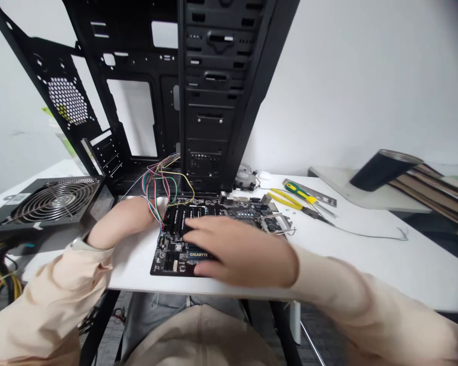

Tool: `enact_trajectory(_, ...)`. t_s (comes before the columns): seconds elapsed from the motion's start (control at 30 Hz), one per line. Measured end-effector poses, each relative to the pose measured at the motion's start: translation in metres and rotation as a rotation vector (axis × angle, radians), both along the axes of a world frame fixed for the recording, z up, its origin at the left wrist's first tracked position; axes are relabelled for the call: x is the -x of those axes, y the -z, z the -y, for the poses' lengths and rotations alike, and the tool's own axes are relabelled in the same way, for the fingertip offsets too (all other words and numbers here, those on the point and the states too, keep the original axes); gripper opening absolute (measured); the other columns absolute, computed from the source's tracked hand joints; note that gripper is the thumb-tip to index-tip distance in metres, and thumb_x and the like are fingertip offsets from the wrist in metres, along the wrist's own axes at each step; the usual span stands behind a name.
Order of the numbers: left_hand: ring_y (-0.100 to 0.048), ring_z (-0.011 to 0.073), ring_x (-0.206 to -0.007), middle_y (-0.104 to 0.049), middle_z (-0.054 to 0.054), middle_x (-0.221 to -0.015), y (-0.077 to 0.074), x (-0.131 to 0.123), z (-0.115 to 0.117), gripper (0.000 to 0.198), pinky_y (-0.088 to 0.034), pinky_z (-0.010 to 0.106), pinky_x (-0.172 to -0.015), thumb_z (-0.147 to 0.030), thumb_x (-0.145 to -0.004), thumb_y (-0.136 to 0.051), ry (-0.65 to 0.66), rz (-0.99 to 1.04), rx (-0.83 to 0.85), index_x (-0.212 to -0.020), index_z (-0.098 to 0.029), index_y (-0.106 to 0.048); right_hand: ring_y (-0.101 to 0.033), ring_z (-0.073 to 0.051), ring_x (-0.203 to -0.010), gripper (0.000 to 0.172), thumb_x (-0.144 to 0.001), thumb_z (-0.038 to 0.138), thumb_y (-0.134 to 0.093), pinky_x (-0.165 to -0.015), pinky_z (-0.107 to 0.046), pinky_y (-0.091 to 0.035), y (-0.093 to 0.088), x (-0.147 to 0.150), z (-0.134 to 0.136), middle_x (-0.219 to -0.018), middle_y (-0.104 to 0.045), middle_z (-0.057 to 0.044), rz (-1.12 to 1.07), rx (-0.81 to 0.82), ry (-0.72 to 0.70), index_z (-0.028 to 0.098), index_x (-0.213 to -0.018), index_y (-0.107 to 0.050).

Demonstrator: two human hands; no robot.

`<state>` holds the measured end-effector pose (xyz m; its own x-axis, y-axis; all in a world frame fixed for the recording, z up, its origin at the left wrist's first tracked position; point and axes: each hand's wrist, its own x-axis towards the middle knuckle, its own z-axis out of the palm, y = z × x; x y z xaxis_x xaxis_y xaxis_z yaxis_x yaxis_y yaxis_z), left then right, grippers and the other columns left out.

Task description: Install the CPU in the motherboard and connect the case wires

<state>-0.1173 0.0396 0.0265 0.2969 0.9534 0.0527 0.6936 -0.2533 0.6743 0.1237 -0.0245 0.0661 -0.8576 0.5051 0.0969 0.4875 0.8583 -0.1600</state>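
Observation:
A black Gigabyte motherboard (198, 255) lies flat on the white table, below the open side of an upright black computer case (213, 127). Thin coloured cables (151, 193) run from inside the case down to the board's left edge. My left hand (132, 216) reaches in at that edge among the cables; its fingertips are hidden, so I cannot tell whether it grips one. Over the middle of the board hovers my right hand (240, 249), slightly blurred, fingers stretched out and apart, with nothing in it. It covers part of the board.
On the left lies a power supply (61, 203) with its fan up and bundled cables (2, 274) hanging off the table edge. To the right are yellow-handled pliers (290, 200), a green-and-yellow screwdriver (299, 192), a cooler fan (245, 178) and a dark cylinder (381, 170).

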Motion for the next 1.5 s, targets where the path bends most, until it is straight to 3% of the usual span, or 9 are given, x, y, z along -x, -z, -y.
enact_trajectory(0.07, -0.061, 0.0261, -0.086, -0.065, 0.003, -0.075, 0.006, -0.005, 0.001, 0.016, -0.043, 0.039, -0.085, -0.032, -0.083, -0.058, -0.027, -0.125, -0.064, -0.075, -0.019, -0.064, -0.063, -0.020, -0.101, 0.022, -0.090, 0.025, -0.055, -0.092, -0.033, -0.047, -0.022, -0.009, -0.016, -0.111, -0.067, -0.012, -0.032, 0.067, 0.042, 0.011, -0.100, -0.069)
enact_trajectory(0.17, -0.061, 0.0190, -0.084, -0.064, 0.004, -0.086, 0.013, -0.009, -0.002, 0.024, -0.049, 0.038, -0.081, -0.037, -0.092, -0.054, -0.038, -0.283, -0.116, -0.086, -0.016, -0.063, -0.064, -0.013, -0.081, 0.024, -0.092, 0.019, -0.048, -0.078, -0.026, -0.047, -0.031, -0.017, -0.045, -0.091, -0.072, -0.005, 0.014, 0.162, 0.182, 0.013, -0.091, -0.072)
enact_trajectory(0.27, -0.063, 0.0168, -0.085, -0.064, 0.005, -0.097, 0.018, -0.009, -0.007, 0.025, -0.053, 0.037, -0.078, -0.038, -0.093, -0.054, -0.044, -0.373, -0.148, -0.100, -0.015, -0.062, -0.065, -0.014, -0.078, 0.027, -0.090, 0.016, -0.046, -0.076, -0.025, -0.047, -0.012, -0.010, -0.067, -0.083, -0.072, -0.004, 0.249, 0.157, 0.281, 0.015, -0.086, -0.073)
enact_trajectory(0.4, -0.064, 0.0177, -0.087, -0.064, 0.006, -0.104, 0.024, -0.009, -0.017, 0.027, -0.055, 0.037, -0.076, -0.035, -0.093, -0.056, -0.058, -0.432, -0.190, -0.110, -0.014, -0.060, -0.066, -0.026, -0.097, 0.026, -0.088, 0.020, -0.052, -0.080, -0.032, -0.048, 0.021, 0.011, -0.083, -0.105, -0.069, -0.018, 0.307, 0.053, 0.397, 0.010, -0.104, -0.070)
enact_trajectory(0.6, -0.063, 0.0197, -0.093, -0.062, 0.008, -0.111, 0.029, -0.007, -0.028, 0.029, -0.055, 0.040, -0.080, -0.034, -0.092, -0.057, -0.032, -0.505, -0.235, -0.115, -0.015, -0.058, -0.062, -0.021, -0.108, 0.039, -0.088, 0.015, -0.050, -0.091, -0.028, -0.044, 0.037, 0.038, -0.100, -0.118, -0.066, -0.012, 0.085, 0.021, 0.345, 0.017, -0.126, -0.059)
enact_trajectory(0.77, -0.063, 0.0202, -0.095, -0.061, 0.008, -0.113, 0.030, -0.002, -0.034, 0.030, -0.054, 0.040, -0.080, -0.034, -0.092, -0.057, -0.028, -0.538, -0.235, -0.116, -0.015, -0.057, -0.062, -0.018, -0.104, 0.032, -0.087, 0.009, -0.048, -0.091, -0.025, -0.043, 0.042, 0.063, -0.118, -0.109, -0.070, -0.010, -0.103, 0.049, 0.305, 0.016, -0.111, -0.069)
enact_trajectory(1.03, -0.063, 0.0205, -0.095, -0.061, 0.008, -0.113, 0.036, 0.003, -0.045, 0.031, -0.054, 0.040, -0.080, -0.034, -0.092, -0.058, -0.037, -0.583, -0.162, -0.116, -0.015, -0.057, -0.063, -0.012, -0.075, 0.026, -0.081, 0.006, -0.052, -0.072, -0.020, -0.045, 0.070, 0.081, -0.129, -0.079, -0.071, -0.004, -0.368, 0.167, 0.332, 0.014, -0.094, -0.073)
enact_trajectory(1.27, -0.062, 0.0213, -0.098, -0.060, 0.009, -0.116, 0.039, 0.003, -0.049, 0.032, -0.054, 0.041, -0.082, -0.034, -0.092, -0.058, -0.012, -0.569, -0.177, -0.118, -0.016, -0.057, -0.062, -0.011, -0.073, 0.026, -0.080, 0.005, -0.054, -0.069, -0.019, -0.044, 0.078, 0.083, -0.131, -0.079, -0.072, -0.001, -0.515, 0.251, 0.331, 0.015, -0.095, -0.074)
enact_trajectory(1.5, -0.062, 0.0210, -0.096, -0.061, 0.008, -0.115, 0.038, 0.002, -0.050, 0.031, -0.054, 0.041, -0.082, -0.034, -0.092, -0.057, -0.044, -0.558, -0.161, -0.117, -0.015, -0.057, -0.062, -0.010, -0.071, 0.022, -0.081, 0.005, -0.055, -0.068, -0.018, -0.043, 0.080, 0.085, -0.134, -0.076, -0.072, -0.002, -0.522, 0.282, 0.317, 0.013, -0.084, -0.074)
